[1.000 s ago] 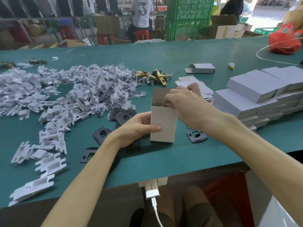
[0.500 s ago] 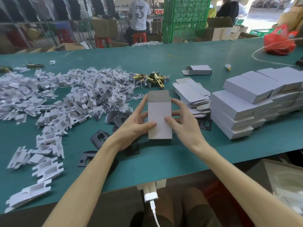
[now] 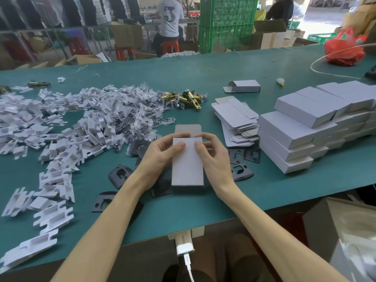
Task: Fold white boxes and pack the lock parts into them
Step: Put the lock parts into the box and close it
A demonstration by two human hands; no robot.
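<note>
A white box [image 3: 187, 165] stands on end on the green table [image 3: 203, 206], its brown top flap [image 3: 188, 129] still raised. My left hand [image 3: 160, 154] grips its left side, thumb on the front face. My right hand [image 3: 213, 154] grips its right side, thumb on the front and fingers curled at the top edge. Black lock plates [image 3: 241, 161] lie around and behind the box. Brass latch parts [image 3: 188, 99] sit further back. A stack of flat unfolded boxes [image 3: 236, 121] lies to the right.
White plastic inserts [image 3: 50, 180] and small bagged screws [image 3: 138, 112] cover the table's left half. Closed white boxes [image 3: 305, 127] are stacked at the right. One folded box [image 3: 243, 86] lies behind, a red bag [image 3: 343, 47] at the far right. Green crates and people stand beyond.
My right hand came off the box's open top and moved to its right side. Both hands now hold the box with thumbs on its front, nearer its top edge.
</note>
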